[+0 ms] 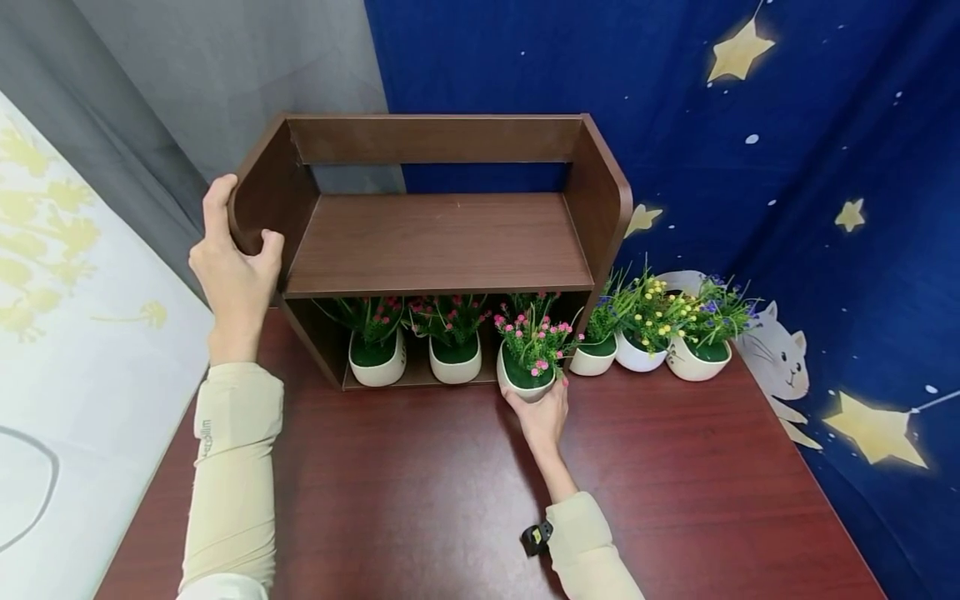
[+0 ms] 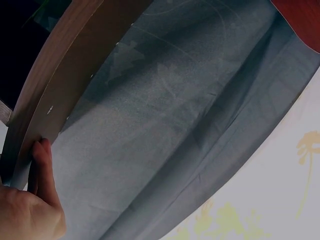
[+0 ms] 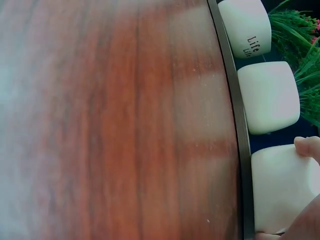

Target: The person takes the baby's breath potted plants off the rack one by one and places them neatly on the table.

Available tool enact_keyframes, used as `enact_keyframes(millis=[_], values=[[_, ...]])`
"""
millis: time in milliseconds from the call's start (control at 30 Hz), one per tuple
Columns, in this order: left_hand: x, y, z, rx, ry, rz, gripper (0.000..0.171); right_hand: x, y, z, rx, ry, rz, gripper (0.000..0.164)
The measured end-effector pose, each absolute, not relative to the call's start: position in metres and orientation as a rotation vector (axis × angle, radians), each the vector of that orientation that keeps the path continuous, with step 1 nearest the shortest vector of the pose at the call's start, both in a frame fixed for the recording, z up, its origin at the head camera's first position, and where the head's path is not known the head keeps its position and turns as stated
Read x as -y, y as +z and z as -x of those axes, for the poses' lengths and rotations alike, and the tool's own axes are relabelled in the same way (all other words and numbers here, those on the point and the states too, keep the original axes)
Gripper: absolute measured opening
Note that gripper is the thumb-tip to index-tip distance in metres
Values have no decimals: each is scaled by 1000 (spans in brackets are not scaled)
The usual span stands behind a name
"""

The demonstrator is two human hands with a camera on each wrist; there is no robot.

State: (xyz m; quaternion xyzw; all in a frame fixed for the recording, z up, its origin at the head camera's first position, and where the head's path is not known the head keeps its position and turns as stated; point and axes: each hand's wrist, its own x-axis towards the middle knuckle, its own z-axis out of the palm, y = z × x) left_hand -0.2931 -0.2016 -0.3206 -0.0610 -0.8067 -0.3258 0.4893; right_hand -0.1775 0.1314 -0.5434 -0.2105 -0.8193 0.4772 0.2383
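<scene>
My left hand grips the left side panel of a brown wooden shelf, thumb on the inner face and fingers outside. In the left wrist view the fingers lie against the panel's outer face. Low at the shelf's right end, my right hand holds a potted plant with pink flowers in a white pot, at the front of the lower compartment. The right wrist view shows the thumb and fingers around this pot. Two more pink-flowered potted plants, one left and one in the middle, stand beside it.
Right of the shelf stand three potted plants: one partly hidden by the side panel, one with yellow flowers, one with purple flowers. A reddish wooden table carries everything. Blue and grey curtains hang behind.
</scene>
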Motion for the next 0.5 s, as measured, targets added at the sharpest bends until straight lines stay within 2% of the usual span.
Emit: enact_keyframes(millis=[200, 500], values=[[200, -319, 293, 1978, -804, 120, 50, -136, -542, 171, 2256, 1339, 494, 86], [203, -321, 293, 1958, -793, 158, 52, -143, -541, 162, 2311, 1304, 450, 88]])
